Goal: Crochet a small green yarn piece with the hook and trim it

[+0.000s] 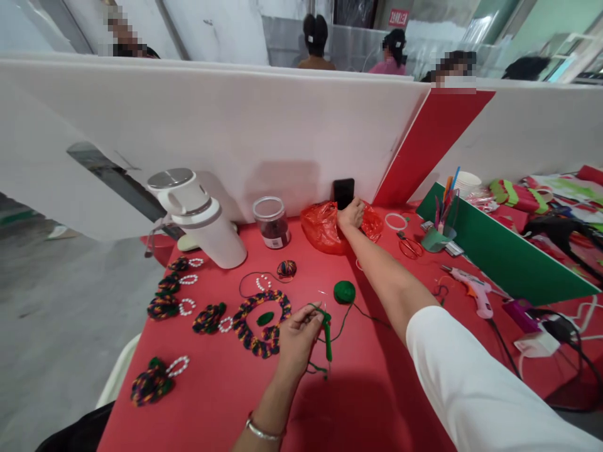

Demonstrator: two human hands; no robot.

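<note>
My left hand (301,326) is closed, pinching the top of a narrow green crochet piece (328,342). Thin metal-looking tips show above and below this piece. A green yarn ball (344,292) lies just beyond it, its strand trailing on the table. Stretched forward, my right hand (352,213) has curled fingers at a crumpled red plastic bag (323,229), in front of a black phone (343,192) leaning on the partition. What those fingers grip, if anything, is hidden. Left of my left hand lies a multicoloured yarn ring (241,333) around a small green piece (265,318).
Multicoloured yarn bundles (151,383) with white bead loops (178,366) line the left side. A white tumbler (211,232) and clear jar (272,223) stand at the back. On the right are red scissors (410,246), a pen cup (439,237) and a pink glue gun (475,292).
</note>
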